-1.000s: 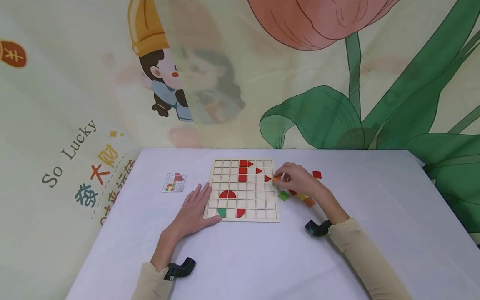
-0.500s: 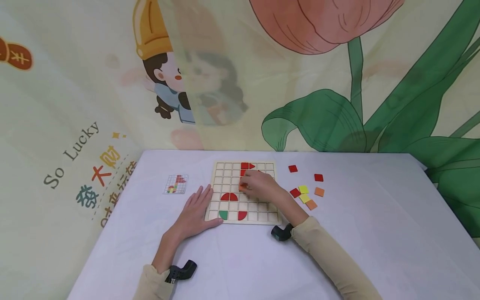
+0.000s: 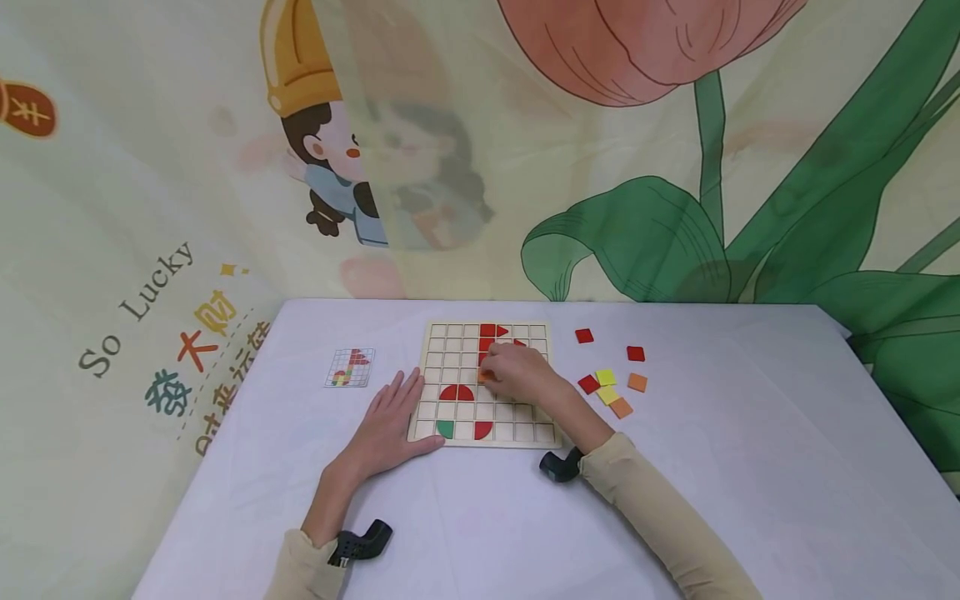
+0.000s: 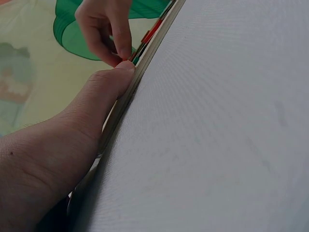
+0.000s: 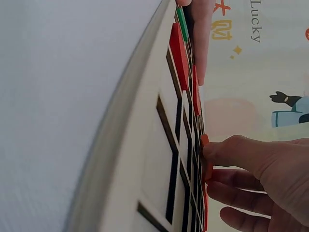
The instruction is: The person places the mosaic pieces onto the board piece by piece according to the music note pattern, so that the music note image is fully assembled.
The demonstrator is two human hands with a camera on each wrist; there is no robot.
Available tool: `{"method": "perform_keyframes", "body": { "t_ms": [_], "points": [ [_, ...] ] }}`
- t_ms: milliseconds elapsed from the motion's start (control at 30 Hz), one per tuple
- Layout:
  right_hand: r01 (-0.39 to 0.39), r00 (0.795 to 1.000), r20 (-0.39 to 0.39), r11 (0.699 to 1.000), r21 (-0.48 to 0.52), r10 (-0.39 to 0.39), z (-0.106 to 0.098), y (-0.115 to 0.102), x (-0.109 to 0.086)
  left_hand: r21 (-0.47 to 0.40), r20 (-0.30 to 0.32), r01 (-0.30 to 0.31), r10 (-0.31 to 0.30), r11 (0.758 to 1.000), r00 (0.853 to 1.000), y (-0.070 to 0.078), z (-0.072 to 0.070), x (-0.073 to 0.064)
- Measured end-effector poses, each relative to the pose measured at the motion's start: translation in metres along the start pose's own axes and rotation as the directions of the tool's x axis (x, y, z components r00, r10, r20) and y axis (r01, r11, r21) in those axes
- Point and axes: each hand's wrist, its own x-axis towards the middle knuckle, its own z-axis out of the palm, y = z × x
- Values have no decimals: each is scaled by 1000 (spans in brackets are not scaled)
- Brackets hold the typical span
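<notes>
My right hand point(image 3: 517, 372) pinches an orange square tile point(image 5: 207, 157) between thumb and fingertips, right at a cell of the wooden grid board point(image 3: 453, 360). That cell lies just below a column of red square tiles point(image 3: 487, 331), partly hidden by the hand. Lower on the board sit two red quarter-circle tiles point(image 3: 457, 392) side by side, a green quarter-circle tile point(image 3: 446, 429) and another red quarter-circle point(image 3: 483, 430). My left hand point(image 3: 386, 425) rests at the board's left edge, fingers straight; in the left wrist view its thumb point(image 4: 104, 89) lies along the front edge.
A small printed pattern card point(image 3: 349, 367) lies left of the board. To the right are scattered loose tiles: red point(image 3: 636, 353), yellow point(image 3: 606, 378) and orange point(image 3: 621, 408) squares. A white cloth point(image 3: 465, 517) covers the table, with a printed curtain point(image 3: 450, 150) behind.
My right hand has moved left from the board's right edge to its middle, carrying the orange tile, then stayed there over the last half second. My left hand has kept its place.
</notes>
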Motion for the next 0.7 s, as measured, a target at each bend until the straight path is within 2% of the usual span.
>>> {"method": "perform_keyframes", "body": {
  "t_ms": [300, 600, 700],
  "points": [
    [-33, 999, 18, 999, 43, 32, 4, -5, 1, 5, 0, 2, -2, 1000, 1000, -1, 2, 1],
    [-41, 997, -62, 994, -98, 35, 7, -7, 1, -15, -4, 2, -2, 1000, 1000, -1, 2, 1],
    [-69, 996, -62, 992, -102, 62, 7, -7, 1, -10, -3, 1, -1, 1000, 1000, -1, 2, 1]
  ]
}}
